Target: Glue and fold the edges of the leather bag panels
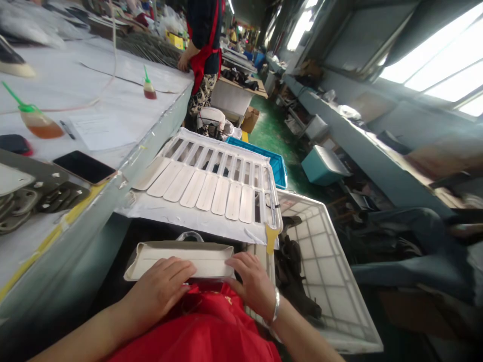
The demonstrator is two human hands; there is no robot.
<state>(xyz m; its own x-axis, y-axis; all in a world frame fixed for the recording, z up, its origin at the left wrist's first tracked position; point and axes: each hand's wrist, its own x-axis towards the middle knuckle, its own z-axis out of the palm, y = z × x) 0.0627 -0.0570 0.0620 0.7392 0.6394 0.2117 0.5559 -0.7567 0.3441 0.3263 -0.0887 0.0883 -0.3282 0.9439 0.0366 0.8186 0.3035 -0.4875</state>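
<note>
A stack of off-white flat strips (169, 251) lies low in front of the red apron. My left hand (162, 281) rests on its near edge, fingers pressed together. At its right end, my right hand (251, 281) grips the corner between thumb and fingers. Just beyond is a white slatted rack (192, 216) with a row of separate off-white strips (206, 192) laid side by side on it. A yellow piece (270, 239) sits at the rack's near right corner.
On the left, a white table (151, 143) bears a phone (85, 167), glue bottles (39, 123) and paper. A white crate (320, 251) with dark pieces stands right, a blue bin (279, 168) behind. A person in a red apron (206, 58) stands ahead; another person's leg (411, 271) shows right.
</note>
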